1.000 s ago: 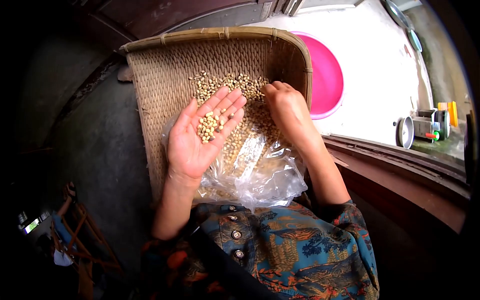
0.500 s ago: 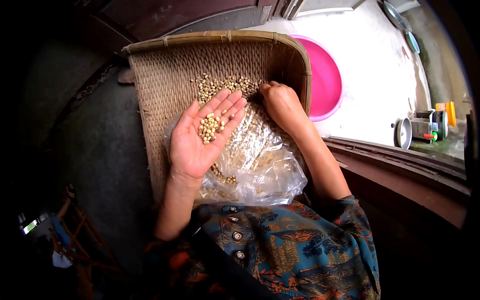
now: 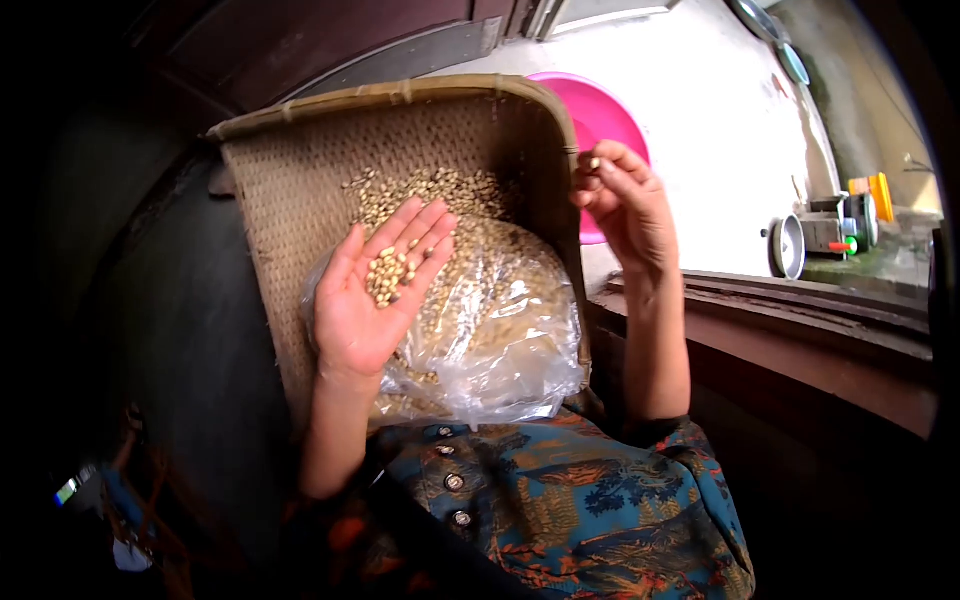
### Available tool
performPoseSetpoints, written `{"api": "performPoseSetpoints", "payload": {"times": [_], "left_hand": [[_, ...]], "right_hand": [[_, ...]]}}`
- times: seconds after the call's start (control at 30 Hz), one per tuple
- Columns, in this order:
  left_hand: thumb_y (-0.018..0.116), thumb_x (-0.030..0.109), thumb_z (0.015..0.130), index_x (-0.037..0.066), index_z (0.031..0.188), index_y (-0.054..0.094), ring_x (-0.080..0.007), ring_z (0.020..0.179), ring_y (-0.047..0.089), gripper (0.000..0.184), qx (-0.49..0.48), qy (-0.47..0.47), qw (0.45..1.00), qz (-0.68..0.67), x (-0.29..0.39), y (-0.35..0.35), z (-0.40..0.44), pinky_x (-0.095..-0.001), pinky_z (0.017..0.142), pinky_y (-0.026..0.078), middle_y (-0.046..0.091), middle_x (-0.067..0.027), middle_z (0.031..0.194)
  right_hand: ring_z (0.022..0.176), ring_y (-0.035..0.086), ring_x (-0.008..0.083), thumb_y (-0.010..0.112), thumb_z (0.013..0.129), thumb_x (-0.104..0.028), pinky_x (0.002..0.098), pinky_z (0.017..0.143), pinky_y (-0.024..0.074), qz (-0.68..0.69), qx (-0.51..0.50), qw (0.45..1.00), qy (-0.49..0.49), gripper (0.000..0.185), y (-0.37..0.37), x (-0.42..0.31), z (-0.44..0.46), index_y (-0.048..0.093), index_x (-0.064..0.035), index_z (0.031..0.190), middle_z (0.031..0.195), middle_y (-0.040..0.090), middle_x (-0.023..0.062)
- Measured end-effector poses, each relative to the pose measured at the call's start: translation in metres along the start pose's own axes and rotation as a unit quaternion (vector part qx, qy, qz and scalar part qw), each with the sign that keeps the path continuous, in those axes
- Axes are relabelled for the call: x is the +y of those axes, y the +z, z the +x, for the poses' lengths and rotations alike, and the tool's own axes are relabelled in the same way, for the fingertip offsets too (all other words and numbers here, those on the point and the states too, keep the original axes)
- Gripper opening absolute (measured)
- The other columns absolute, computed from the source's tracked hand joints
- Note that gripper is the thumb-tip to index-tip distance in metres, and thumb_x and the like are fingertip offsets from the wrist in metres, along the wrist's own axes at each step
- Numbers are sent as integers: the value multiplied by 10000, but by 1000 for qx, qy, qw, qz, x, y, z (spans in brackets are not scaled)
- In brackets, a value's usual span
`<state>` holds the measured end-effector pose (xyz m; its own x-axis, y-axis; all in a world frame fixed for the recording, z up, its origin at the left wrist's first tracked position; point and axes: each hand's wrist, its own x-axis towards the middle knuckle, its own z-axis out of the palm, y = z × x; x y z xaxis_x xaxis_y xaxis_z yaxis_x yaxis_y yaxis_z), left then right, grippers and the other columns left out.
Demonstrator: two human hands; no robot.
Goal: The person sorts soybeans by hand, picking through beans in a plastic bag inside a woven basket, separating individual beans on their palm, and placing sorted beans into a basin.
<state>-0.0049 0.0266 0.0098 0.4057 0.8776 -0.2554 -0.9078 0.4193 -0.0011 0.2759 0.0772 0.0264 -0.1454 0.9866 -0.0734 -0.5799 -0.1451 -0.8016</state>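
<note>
We hold our left hand (image 3: 355, 325) palm up over the near-left part of a woven bamboo basket (image 3: 258, 185), its fingers spread and slightly curved. The grip is wide open, and a small heap of pale beans (image 3: 387, 275) lies loose in the palm, with a few darker ones towards the fingers. Our right hand (image 3: 637, 210) is up at the basket's right rim, over the near edge of a pink basin (image 3: 605, 115). Its grip is narrow: we pinch a single bean (image 3: 595, 163) between thumb and fingertips.

More loose beans (image 3: 435, 185) lie on the weave in the middle of the basket, just beyond our left fingertips. A clear plastic bag (image 3: 515, 335) with beans in it fills much of the near part, between our two forearms and close against our patterned shirt (image 3: 610, 490).

The basin sits just beyond the basket's right side, on pale ground. Farther right we see a round metal pan (image 3: 790, 248) tilted on its side, near a yellow object (image 3: 873, 198). A brown wooden sill (image 3: 780, 325) runs along the near right.
</note>
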Motion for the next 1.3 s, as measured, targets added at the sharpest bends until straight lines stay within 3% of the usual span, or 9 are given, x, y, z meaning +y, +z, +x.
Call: {"api": "performPoseSetpoints", "payload": {"times": [0.23, 0.4, 0.43, 0.5, 0.6, 0.67, 0.83, 1.2, 1.3], "left_hand": [[332, 267, 1041, -147, 1403, 326, -416, 1422, 266, 550, 27, 6, 1000, 12, -3, 6, 0, -494, 1208, 194, 314, -324, 1482], [346, 250, 1045, -132, 1432, 272, -414, 1444, 205, 549, 13, 2, 1000, 14, -2, 5, -4, -491, 1213, 179, 242, -321, 1516], [346, 249, 1044, -132, 1431, 273, -413, 1444, 205, 548, 15, 3, 1000, 14, -2, 5, -4, -490, 1214, 179, 242, -320, 1516], [343, 244, 1043, -132, 1431, 276, -414, 1445, 203, 544, 15, 2, 1000, 13, -2, 4, -3, -488, 1215, 175, 238, -319, 1519], [338, 242, 1043, -132, 1428, 281, -416, 1445, 202, 540, 12, -2, 1000, 17, -3, 3, -2, -488, 1215, 173, 238, -319, 1519], [334, 244, 1043, -133, 1426, 284, -417, 1445, 202, 539, 8, -7, 1000, 7, -3, 3, -1, -488, 1216, 170, 242, -320, 1517], [334, 270, 1035, -136, 1416, 312, -409, 1420, 278, 557, 22, -2, 1000, 16, -2, 7, -2, -487, 1208, 195, 314, -315, 1488], [323, 261, 1043, -139, 1417, 298, -420, 1429, 240, 548, 6, -1, 1000, 6, -1, 4, 0, -493, 1211, 183, 285, -323, 1496], [312, 254, 1049, -138, 1422, 287, -424, 1439, 211, 542, 8, -5, 1000, -12, 0, 5, -2, -496, 1214, 171, 258, -324, 1508]], "right_hand": [[760, 622, 120, 634, 922, -45, 280, 700, 548, 78, -29, 996, 27, 117, 5, 7, -3, 648, -17, 1034, 880, 649, 56], [757, 652, 144, 627, 910, -6, 275, 734, 555, -164, 69, 979, -103, 138, -15, -14, -2, 662, -2, 1044, 931, 673, 62], [761, 652, 149, 631, 893, 13, 274, 733, 550, -385, 134, 898, -165, 157, -18, -14, -3, 664, -5, 1045, 940, 674, 68], [772, 658, 207, 652, 834, 48, 296, 732, 543, -735, 196, 573, -304, 230, -14, -15, -2, 670, -25, 1052, 965, 670, 101], [788, 663, 270, 665, 808, 48, 336, 731, 548, -643, 101, 711, -266, 222, 14, -2, -11, 676, -38, 1013, 927, 665, 130], [782, 653, 320, 636, 790, 65, 385, 693, 541, -667, 42, 685, -291, 183, 29, 21, -11, 661, -29, 945, 847, 653, 143], [857, 625, 331, 543, 760, -2, 400, 736, 524, -777, -61, 599, -185, 71, 34, 62, 1, 590, 1, 814, 844, 612, 161], [794, 663, 387, 516, 776, -2, 436, 709, 544, -796, -129, 570, -159, 103, 13, 93, 35, 614, 27, 786, 855, 659, 226], [740, 675, 323, 556, 798, 20, 405, 685, 544, -754, -130, 628, -143, 67, 15, 85, 33, 618, 39, 817, 832, 656, 217]]}}
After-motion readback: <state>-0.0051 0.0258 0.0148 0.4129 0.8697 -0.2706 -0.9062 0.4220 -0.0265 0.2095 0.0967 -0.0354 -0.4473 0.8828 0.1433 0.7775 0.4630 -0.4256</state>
